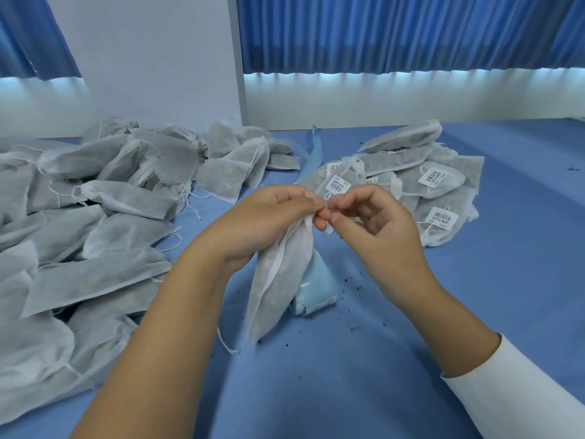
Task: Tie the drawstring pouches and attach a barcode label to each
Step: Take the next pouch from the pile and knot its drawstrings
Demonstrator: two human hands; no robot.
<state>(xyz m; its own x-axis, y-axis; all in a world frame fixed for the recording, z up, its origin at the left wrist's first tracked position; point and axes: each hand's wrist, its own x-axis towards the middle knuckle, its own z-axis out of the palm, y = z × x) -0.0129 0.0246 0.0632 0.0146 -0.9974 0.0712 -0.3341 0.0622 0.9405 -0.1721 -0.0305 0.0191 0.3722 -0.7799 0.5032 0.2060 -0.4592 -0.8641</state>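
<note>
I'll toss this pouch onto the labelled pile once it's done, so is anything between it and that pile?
Nothing visible. The pouch, gripped by the left hand and pinched at its top by the right hand, has only bare blue table between it and the labelled pile.

Unlabelled pouches [95,191] lie left, labelled pouches [421,179] right, on the table [522,248].

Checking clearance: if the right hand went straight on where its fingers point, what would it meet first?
Likely the top of the pouch, pinched by the left hand right beside it; depth unclear.
</note>
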